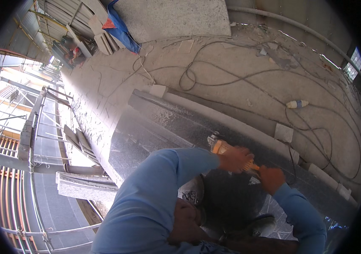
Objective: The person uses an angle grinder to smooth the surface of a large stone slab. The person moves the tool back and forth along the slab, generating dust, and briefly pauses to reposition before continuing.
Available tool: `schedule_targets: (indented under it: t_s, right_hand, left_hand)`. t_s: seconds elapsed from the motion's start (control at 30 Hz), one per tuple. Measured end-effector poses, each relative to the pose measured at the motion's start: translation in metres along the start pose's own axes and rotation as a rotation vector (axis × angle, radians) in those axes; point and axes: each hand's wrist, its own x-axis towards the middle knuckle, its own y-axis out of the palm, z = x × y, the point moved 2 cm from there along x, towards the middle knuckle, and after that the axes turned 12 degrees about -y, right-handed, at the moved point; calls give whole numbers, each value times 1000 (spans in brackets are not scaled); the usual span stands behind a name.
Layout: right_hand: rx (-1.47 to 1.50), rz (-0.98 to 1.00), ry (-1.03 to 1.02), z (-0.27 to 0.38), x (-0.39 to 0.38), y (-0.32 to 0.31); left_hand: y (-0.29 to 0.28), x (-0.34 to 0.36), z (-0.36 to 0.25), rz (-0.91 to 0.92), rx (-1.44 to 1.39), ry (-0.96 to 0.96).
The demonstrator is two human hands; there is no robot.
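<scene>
An orange handheld power tool, which looks like an angle grinder (219,147), lies over a long dark grey stone slab (146,127). Its metal front end points away from me toward the slab's far side; whether the disc touches the stone I cannot tell. My left hand (234,159) is closed around the grinder's body, behind the metal head. Just to its right, my right hand (271,179) grips the rear part of the same tool. Pale dust and scrape marks cover the slab's left portion. My shoes show below my hands.
Beyond the slab, dark cables loop over the dusty floor, with a white and blue connector (297,104) among them. Stone blocks (283,133) line the slab's far edge. Stacked slabs (85,185) and scaffold rails stand left. A person (78,54) sits far back.
</scene>
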Motion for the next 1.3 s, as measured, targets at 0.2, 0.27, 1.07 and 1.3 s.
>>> schedule_targets:
  t_s: [0.2,0.27,1.07,1.3]
  right_hand:
    - [-50,49,35,-4,-24,-9]
    - [-51,28,24,-3,-18,-8]
    - [27,-68,-52,-1,22,-7]
    - [15,-66,-11,-2,4,-7]
  left_hand:
    - [1,11,-27,-9,-26,-11]
    - [-4,8,-21,12,-4,-15]
    - [-5,1,21,50,-6,-90]
    - [-6,5,4,29,0,-57]
